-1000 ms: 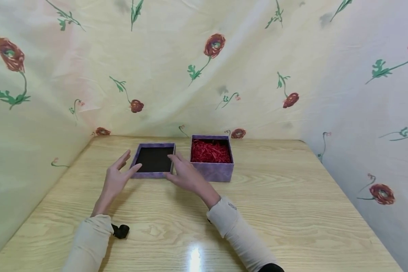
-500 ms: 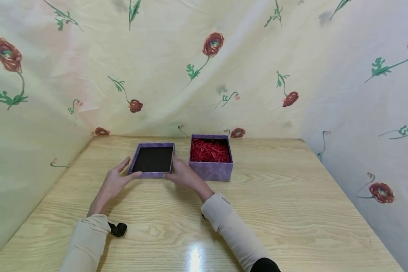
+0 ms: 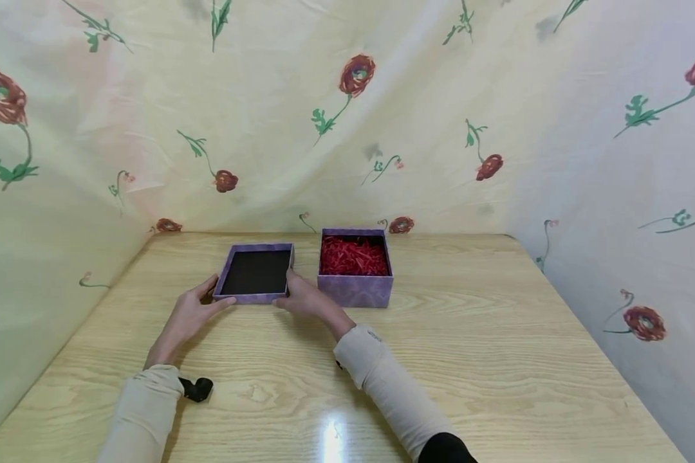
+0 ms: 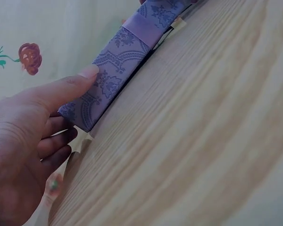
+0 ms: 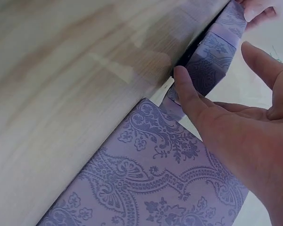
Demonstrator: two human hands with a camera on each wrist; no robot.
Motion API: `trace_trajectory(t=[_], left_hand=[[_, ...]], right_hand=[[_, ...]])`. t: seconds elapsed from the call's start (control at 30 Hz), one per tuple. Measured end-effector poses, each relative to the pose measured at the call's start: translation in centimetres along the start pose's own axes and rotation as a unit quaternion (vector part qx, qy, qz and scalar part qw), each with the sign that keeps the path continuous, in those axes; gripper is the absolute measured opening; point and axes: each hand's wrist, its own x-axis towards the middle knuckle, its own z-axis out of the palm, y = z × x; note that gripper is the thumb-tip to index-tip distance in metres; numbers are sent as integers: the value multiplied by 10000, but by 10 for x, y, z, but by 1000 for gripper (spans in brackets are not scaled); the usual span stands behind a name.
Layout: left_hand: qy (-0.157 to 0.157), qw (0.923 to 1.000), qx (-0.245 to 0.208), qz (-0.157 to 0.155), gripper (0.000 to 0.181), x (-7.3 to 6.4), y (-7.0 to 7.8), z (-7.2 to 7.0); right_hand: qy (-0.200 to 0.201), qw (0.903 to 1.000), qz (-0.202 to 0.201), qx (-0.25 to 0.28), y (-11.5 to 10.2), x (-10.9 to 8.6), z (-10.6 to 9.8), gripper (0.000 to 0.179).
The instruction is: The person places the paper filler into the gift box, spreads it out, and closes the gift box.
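In the head view a shallow purple box lid (image 3: 253, 299) lies on the table with its black inside facing up. My left hand (image 3: 184, 319) holds its near left corner. In the left wrist view the left thumb (image 4: 68, 89) presses the patterned front wall, with the other fingers round the side. My right hand (image 3: 309, 299) grips the near right corner. The right wrist view shows its fingertips against the lid (image 5: 210, 59); part of that contact is hidden. Right of the lid stands a deeper purple box (image 3: 356, 291) with red paper shreds (image 3: 353, 257) inside.
The light wood table (image 3: 469, 347) runs up to a flower-printed curtain (image 3: 278, 128) at the back and sides. A narrow gap separates the lid from the deeper box. A black strap piece (image 3: 197, 390) sticks out at the left cuff.
Both hands have come in from just off the lid to its near corners and taken hold there. The lid and the box look unmoved; the head view has shifted slightly.
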Motion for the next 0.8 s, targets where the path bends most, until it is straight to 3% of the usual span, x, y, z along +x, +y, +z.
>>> trace_trajectory(t=[0.27,0.53,0.8], left_hand=[[-6,9998,171,-55,84,3,-2,0],[40,10000,53,-4,81,4,0,2],[174,9998,-72,34,76,0,0,-1]], right_hand=[[119,9998,-129,133,-2,8,3,87],[274,9990,298,-181,-3,9,7,88],[399,9984,368,-185,-7,8,8,88]])
